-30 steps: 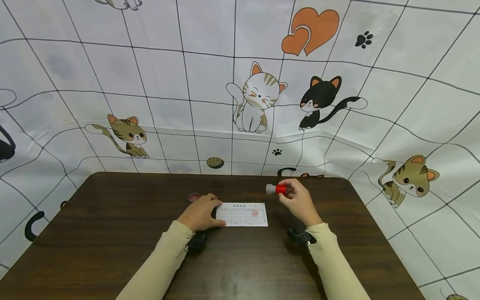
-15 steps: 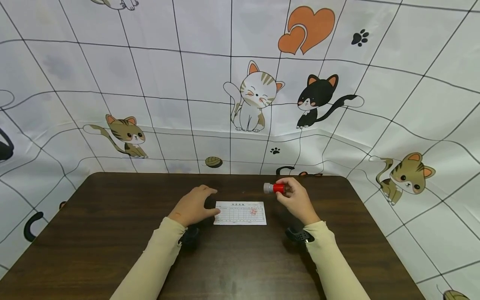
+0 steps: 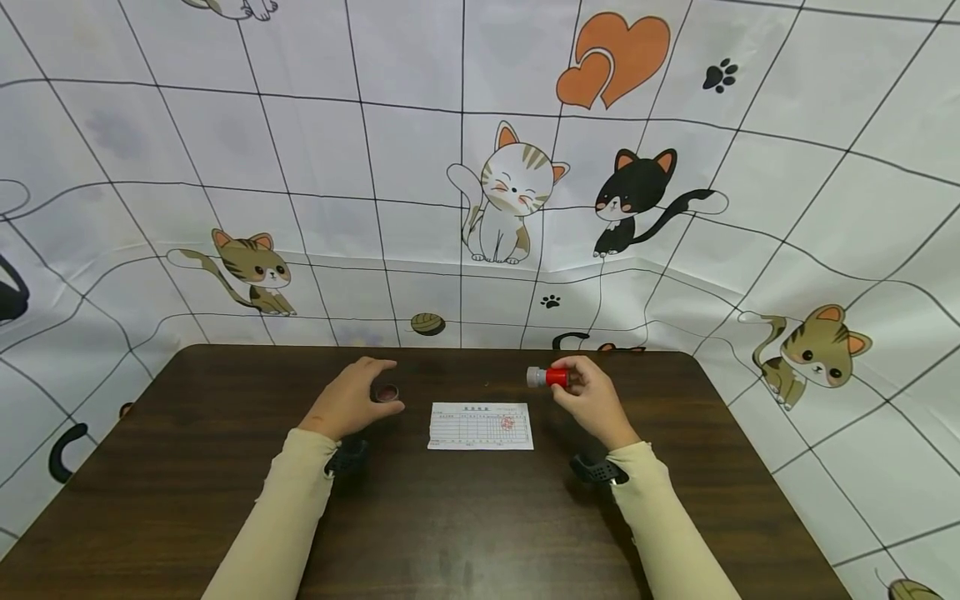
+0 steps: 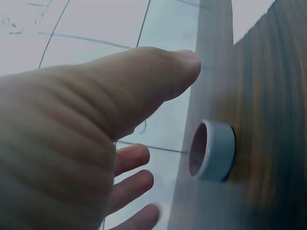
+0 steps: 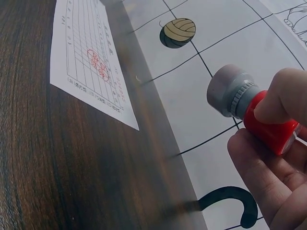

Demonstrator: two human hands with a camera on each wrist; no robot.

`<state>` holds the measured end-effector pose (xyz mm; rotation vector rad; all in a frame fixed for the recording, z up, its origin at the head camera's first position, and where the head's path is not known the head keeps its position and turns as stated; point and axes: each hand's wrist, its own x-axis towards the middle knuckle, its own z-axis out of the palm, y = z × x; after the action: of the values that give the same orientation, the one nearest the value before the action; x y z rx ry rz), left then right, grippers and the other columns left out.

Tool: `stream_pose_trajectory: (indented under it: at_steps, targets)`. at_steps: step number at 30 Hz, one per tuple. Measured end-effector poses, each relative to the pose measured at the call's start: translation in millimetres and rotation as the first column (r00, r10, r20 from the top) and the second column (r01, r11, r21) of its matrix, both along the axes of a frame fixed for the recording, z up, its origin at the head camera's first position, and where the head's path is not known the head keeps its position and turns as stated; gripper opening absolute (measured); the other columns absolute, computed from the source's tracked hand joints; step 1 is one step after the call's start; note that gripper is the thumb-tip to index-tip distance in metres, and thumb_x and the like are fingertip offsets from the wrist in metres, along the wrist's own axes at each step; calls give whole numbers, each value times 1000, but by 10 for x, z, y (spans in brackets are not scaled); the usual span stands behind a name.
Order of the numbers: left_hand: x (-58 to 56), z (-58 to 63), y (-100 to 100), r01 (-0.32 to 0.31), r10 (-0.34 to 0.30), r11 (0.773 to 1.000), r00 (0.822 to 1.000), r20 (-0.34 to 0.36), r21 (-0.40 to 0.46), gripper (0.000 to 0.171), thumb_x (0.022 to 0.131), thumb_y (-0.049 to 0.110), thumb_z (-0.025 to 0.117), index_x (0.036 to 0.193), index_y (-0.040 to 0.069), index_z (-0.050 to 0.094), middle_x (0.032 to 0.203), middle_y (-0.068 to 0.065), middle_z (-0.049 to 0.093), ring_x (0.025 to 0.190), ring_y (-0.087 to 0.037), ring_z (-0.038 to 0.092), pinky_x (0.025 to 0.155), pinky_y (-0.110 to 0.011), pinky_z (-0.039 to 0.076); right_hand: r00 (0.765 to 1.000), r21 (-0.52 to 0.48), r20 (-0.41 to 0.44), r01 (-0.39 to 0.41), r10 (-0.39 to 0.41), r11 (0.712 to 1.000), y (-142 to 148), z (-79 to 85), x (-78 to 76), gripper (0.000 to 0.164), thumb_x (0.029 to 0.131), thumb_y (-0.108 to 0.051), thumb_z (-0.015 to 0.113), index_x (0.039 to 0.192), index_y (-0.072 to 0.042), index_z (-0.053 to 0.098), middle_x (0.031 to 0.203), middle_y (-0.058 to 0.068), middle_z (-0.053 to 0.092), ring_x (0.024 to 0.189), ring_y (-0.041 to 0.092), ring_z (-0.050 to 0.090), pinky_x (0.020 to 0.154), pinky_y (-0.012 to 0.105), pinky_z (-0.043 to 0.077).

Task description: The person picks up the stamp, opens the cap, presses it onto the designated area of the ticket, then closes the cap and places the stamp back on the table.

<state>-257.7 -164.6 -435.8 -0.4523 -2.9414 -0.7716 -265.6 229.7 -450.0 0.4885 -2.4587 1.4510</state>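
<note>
1. Holding nothing in the left hand (image 3: 347, 402), with thumb and fingers wide apart.
2. Pinching a red stamp (image 3: 557, 377) in the right hand (image 3: 600, 404), up off the bench (image 3: 465, 517); held sideways, with its grey end (image 3: 536, 377) pointing left.
3. Right by the gap between left thumb and fingers, not touching: a small round cap (image 4: 221, 152), sitting on the bench, hollow side up. Much nearer to the left hand; well off to the left of the stamp.
4. Between both hands: a white paper (image 3: 461, 425), flat, long way left to right, with a red mark (image 3: 507, 423).
5. Behind: a sheet (image 3: 412, 150) with cats.
</note>
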Motion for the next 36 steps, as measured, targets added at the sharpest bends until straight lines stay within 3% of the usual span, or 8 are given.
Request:
stream_pose_trajectory:
  at_steps: [10,24,36]
  targets:
    - [-45,-76,-78,-44,44,999,999,11,25,73,81,43,73,140,9,46,143,-19,41,130,-40,39,101,-59,34,1000,13,22,-17,17,1000,26,-59,-18,30,84,-2,66,111,-11,59,109,5,58,90,18,62,75,25,54]
    - [-58,-192,-160,-63,65,997,996,53,-42,70,78,37,77,135,7,51,135,-21,48,124,-41,44,98,-58,37,999,37,29,-18,17,999,39,-98,-18,29,84,-2,66,110,-12,59,108,6,59,88,19,62,76,25,54]
    - [-61,-240,-155,-82,85,995,995,47,-54,63,81,38,74,131,6,55,131,-20,52,121,-41,45,97,-58,38,999,39,28,-20,19,999,51,-108,-23,29,84,-3,66,111,-12,59,109,5,59,89,20,62,75,26,54]
